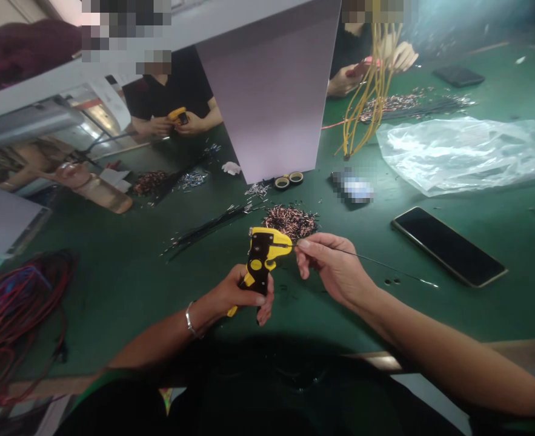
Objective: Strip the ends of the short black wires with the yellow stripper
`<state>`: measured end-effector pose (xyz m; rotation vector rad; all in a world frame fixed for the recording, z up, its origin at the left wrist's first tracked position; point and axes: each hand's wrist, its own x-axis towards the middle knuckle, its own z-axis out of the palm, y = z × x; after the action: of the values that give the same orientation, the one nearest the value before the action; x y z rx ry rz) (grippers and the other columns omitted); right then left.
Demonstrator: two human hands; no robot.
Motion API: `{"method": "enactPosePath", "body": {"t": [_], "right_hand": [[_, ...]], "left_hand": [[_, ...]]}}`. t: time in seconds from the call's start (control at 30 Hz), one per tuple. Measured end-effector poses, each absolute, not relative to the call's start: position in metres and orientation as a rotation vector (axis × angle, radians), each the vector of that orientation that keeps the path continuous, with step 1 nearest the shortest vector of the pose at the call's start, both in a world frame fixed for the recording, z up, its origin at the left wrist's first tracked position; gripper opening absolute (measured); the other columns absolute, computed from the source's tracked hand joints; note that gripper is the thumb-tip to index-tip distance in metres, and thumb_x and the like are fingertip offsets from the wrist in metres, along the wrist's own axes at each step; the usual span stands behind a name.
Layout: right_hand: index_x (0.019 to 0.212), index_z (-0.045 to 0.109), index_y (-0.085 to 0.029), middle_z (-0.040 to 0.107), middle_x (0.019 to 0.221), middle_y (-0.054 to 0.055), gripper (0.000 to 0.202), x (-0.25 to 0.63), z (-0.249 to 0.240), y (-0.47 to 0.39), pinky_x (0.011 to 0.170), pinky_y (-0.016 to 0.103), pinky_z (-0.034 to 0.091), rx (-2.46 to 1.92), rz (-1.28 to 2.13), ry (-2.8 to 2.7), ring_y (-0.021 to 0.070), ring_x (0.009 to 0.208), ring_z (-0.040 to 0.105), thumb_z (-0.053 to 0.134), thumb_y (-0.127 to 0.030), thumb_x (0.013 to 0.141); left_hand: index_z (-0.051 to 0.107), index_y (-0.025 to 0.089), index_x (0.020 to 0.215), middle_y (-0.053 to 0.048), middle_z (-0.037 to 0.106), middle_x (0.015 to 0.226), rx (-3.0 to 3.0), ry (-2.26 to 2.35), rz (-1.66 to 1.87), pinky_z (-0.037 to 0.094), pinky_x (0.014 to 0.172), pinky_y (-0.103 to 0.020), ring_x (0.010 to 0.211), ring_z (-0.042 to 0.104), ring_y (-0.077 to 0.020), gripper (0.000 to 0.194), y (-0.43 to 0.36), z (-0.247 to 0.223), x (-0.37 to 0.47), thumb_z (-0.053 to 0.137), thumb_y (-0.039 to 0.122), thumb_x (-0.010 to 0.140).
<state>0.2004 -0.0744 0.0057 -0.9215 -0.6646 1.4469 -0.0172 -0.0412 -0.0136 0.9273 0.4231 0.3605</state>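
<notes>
My left hand (pixel 244 293) is wrapped round the grip of a yellow and black wire stripper (pixel 259 257), its nose pointing right. Between thumb and fingers, my right hand (pixel 333 260) pinches a thin black wire (pixel 385 264). One end of that wire reaches the stripper's jaws; the other slants down to the right and shows a bare tip. Whether the jaws are clamped on the wire I cannot tell. Just behind the stripper lies a heap of short copper-and-black wire scraps (pixel 291 221). A bundle of black wires (pixel 210 229) lies to its left.
On the green table (pixel 340 327) a smartphone (pixel 449 245) lies at the right, near a clear plastic bag (pixel 467 154). Two tape rolls (pixel 282 183) sit beside an upright panel (pixel 276 97). Red cables (pixel 17 309) pile at left, near a bottle (pixel 99 191). Two co-workers sit opposite.
</notes>
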Motion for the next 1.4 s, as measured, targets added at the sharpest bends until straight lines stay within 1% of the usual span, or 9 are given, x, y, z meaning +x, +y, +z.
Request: {"method": "enactPosePath", "body": {"t": [0.37,0.43,0.53,0.6,0.67,0.83,0.97,1.23,1.4], "right_hand": [[0.058,0.072,-0.018,0.067,0.055,0.002,0.017,0.205,0.004,-0.07,0.043,0.025,0.046,-0.959,1.376,-0.553,0.0111,0.044,0.056,0.08,-0.028,0.07],[0.057,0.072,-0.018,0.067,0.054,0.001,0.018,0.205,0.005,-0.069,0.043,0.025,0.045,-0.96,1.389,-0.546,0.011,0.044,0.056,0.081,-0.028,0.069],[0.056,0.071,-0.018,0.066,0.054,0.001,0.019,0.204,0.005,-0.069,0.043,0.024,0.045,-0.954,1.395,-0.534,0.0106,0.044,0.056,0.082,-0.028,0.067],[0.056,0.071,-0.018,0.066,0.053,0.0,0.019,0.204,0.004,-0.068,0.042,0.024,0.044,-0.964,1.398,-0.535,0.0105,0.042,0.055,0.083,-0.029,0.066],[0.056,0.072,-0.018,0.066,0.052,0.0,0.019,0.205,0.003,-0.067,0.041,0.024,0.044,-0.977,1.404,-0.545,0.0107,0.041,0.054,0.084,-0.03,0.065],[0.06,0.072,-0.018,0.067,0.055,0.0,0.017,0.206,-0.002,-0.064,0.042,0.024,0.045,-0.982,1.339,-0.569,0.0105,0.043,0.056,0.083,-0.029,0.068],[0.059,0.072,-0.017,0.066,0.054,0.001,0.02,0.207,-0.004,-0.063,0.042,0.025,0.045,-0.993,1.306,-0.601,0.0108,0.042,0.056,0.083,-0.031,0.069],[0.062,0.073,-0.018,0.065,0.054,0.001,0.023,0.201,-0.005,-0.075,0.045,0.027,0.047,-1.1,1.261,-0.929,0.0116,0.042,0.057,0.081,-0.036,0.074],[0.061,0.072,-0.019,0.064,0.052,0.0,0.025,0.196,-0.006,-0.079,0.044,0.026,0.045,-1.168,1.323,-1.028,0.0113,0.043,0.056,0.082,-0.038,0.072]], "left_hand": [[0.065,0.013,0.087,-0.001,0.065,0.06,0.953,0.47,0.408,0.056,0.048,-0.028,0.046,0.06,-0.0128,0.019,-0.043,-0.015,-0.018,0.08,0.018,0.077],[0.064,0.014,0.085,0.001,0.062,0.056,0.956,0.494,0.419,0.054,0.044,-0.025,0.042,0.056,-0.0111,0.019,-0.043,-0.015,-0.018,0.08,0.019,0.077],[0.061,0.014,0.078,0.005,0.055,0.046,0.956,0.536,0.449,0.045,0.036,-0.019,0.033,0.046,-0.0073,0.017,-0.041,-0.015,-0.018,0.078,0.018,0.078],[0.06,0.014,0.076,0.006,0.051,0.043,0.949,0.555,0.473,0.041,0.033,-0.017,0.031,0.041,-0.006,0.018,-0.04,-0.015,-0.018,0.077,0.018,0.078],[0.06,0.014,0.078,0.006,0.052,0.045,0.948,0.559,0.47,0.043,0.034,-0.018,0.032,0.042,-0.0064,0.019,-0.038,-0.014,-0.018,0.078,0.019,0.077],[0.063,0.012,0.084,0.001,0.059,0.059,0.987,0.518,0.498,0.051,0.046,-0.026,0.046,0.055,-0.0113,0.023,-0.032,-0.01,-0.019,0.081,0.02,0.072],[0.064,0.012,0.092,0.0,0.061,0.068,0.99,0.524,0.626,0.052,0.051,-0.029,0.051,0.057,-0.0119,0.026,-0.025,-0.007,-0.02,0.08,0.018,0.072],[0.063,0.011,0.092,-0.003,0.063,0.076,1.092,0.639,0.758,0.054,0.057,-0.033,0.057,0.06,-0.0135,0.029,-0.018,-0.011,-0.019,0.083,0.019,0.072],[0.064,0.012,0.092,-0.003,0.065,0.08,1.11,0.655,0.776,0.055,0.059,-0.034,0.059,0.061,-0.014,0.028,-0.019,-0.009,-0.017,0.083,0.02,0.073]]}}
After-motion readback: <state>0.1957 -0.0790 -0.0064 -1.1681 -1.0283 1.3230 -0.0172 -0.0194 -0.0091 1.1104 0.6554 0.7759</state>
